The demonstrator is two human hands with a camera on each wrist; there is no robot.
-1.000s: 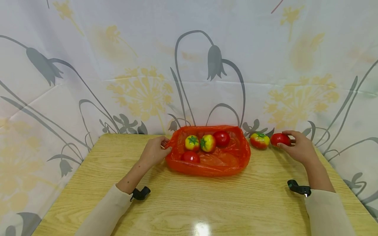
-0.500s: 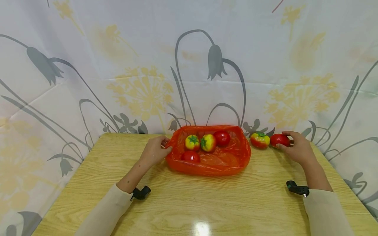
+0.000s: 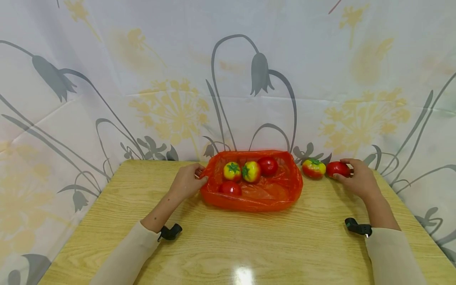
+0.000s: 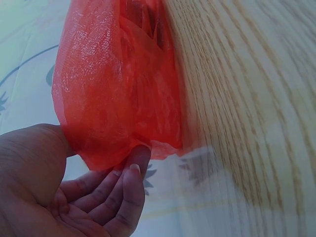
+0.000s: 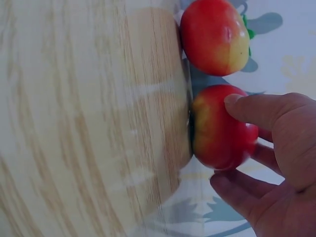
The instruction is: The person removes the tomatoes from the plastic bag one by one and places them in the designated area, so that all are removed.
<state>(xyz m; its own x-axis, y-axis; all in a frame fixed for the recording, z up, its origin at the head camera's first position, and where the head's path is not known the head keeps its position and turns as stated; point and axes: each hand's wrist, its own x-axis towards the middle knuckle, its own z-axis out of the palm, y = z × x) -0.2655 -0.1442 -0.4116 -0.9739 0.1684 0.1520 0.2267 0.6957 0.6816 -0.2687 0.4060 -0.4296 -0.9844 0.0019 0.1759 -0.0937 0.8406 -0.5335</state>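
An orange-red plastic bag (image 3: 251, 204) sits spread open on the table, with two red-and-yellow toy tomatoes with green leaf tops, one of them (image 3: 251, 172), and two red ones, the front one (image 3: 230, 188), inside. My left hand (image 3: 186, 183) pinches the bag's left edge; in the left wrist view the thumb and fingers meet the thin film (image 4: 103, 98). To the right of the bag, my right hand (image 3: 360, 180) holds a red toy tomato (image 3: 337, 169), thumb on one side and fingers curled round the other. That tomato (image 5: 219, 128) rests low at the tabletop, its leaf side turned down.
Between the bag and my right hand stands another red-and-yellow toy tomato (image 3: 314, 169), green top up, near the table's back edge. A floral cloth (image 3: 171, 79) hangs behind the wooden table (image 3: 221, 245). Each wrist wears a black camera strap, the right one (image 3: 357, 227) near the sleeve.
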